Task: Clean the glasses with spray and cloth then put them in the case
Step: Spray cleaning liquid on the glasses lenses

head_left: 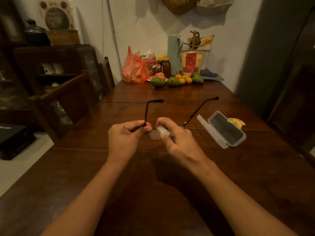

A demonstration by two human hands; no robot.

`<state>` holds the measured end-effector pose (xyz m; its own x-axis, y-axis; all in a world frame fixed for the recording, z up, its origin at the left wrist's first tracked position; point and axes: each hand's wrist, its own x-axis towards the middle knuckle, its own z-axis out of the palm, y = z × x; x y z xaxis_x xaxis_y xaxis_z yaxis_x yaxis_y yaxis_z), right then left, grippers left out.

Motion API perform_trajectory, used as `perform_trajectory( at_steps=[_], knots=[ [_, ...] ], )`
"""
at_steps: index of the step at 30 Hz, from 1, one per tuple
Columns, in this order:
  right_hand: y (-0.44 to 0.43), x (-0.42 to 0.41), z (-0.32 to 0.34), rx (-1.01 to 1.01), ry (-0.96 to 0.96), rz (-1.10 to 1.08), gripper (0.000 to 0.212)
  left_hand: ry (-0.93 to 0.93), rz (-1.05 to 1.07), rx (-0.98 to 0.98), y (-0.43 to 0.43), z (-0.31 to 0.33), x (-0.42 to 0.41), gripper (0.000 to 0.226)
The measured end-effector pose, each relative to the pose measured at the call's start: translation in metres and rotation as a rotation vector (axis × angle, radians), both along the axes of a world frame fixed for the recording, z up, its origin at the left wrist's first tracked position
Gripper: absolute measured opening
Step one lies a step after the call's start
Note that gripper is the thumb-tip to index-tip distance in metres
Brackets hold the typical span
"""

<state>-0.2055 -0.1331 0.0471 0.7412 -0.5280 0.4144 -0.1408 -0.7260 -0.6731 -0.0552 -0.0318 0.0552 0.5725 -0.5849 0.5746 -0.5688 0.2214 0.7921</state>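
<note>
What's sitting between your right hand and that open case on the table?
In the head view, only one side arm of the glasses crosses that gap, slanting away from the right hand; the rest is bare table up to the case.

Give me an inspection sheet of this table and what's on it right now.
Surface: dark wooden table.
Job's things: glasses held, arms unfolded; open case right; yellow cloth behind it.
Clutter: fruit, bottles, orange bag at far end.
Hands: left hand pinches the glasses; right hand holds a small white item at the lens.
Cables: one cable down the wall.
Surroundings: chair, cabinet left.
</note>
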Motion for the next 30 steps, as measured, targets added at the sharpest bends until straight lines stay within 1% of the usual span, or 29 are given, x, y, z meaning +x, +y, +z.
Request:
perform_trajectory(
  at_steps=[6, 12, 14, 18, 22, 24, 27, 30],
  knots=[
    [-0.002, 0.001, -0.001, 0.02, -0.02, -0.023, 0.026, 0.013, 0.006, -0.006, 0.0, 0.001, -0.005, 0.021],
    [-0.023, -0.017, 0.001, -0.006, -0.041, -0.092, 0.032, 0.055, 0.056, -0.015, -0.001, -0.001, 0.0, 0.008],
    [-0.032, -0.026, 0.001, -0.002, -0.049, -0.122, 0.034, 0.056, 0.057, -0.023, 0.0, -0.001, 0.002, 0.009],
    [-0.04, -0.032, -0.003, -0.045, -0.019, -0.154, 0.031, 0.045, 0.04, -0.033, 0.001, 0.001, 0.001, 0.009],
    [-0.043, -0.032, -0.007, -0.006, 0.023, -0.124, 0.028, 0.055, 0.015, -0.031, 0.003, 0.002, -0.001, 0.009],
    [-0.044, -0.031, -0.006, 0.019, 0.01, -0.14, 0.024, 0.087, 0.006, -0.033, 0.003, 0.002, -0.002, 0.011],
    [-0.045, -0.029, -0.007, 0.031, -0.037, -0.155, 0.019, 0.086, 0.014, -0.03, 0.001, 0.002, -0.004, 0.014],
    [-0.046, -0.03, -0.01, 0.04, -0.07, -0.132, 0.021, 0.103, 0.024, -0.034, 0.0, -0.001, -0.003, 0.009]
  ],
)
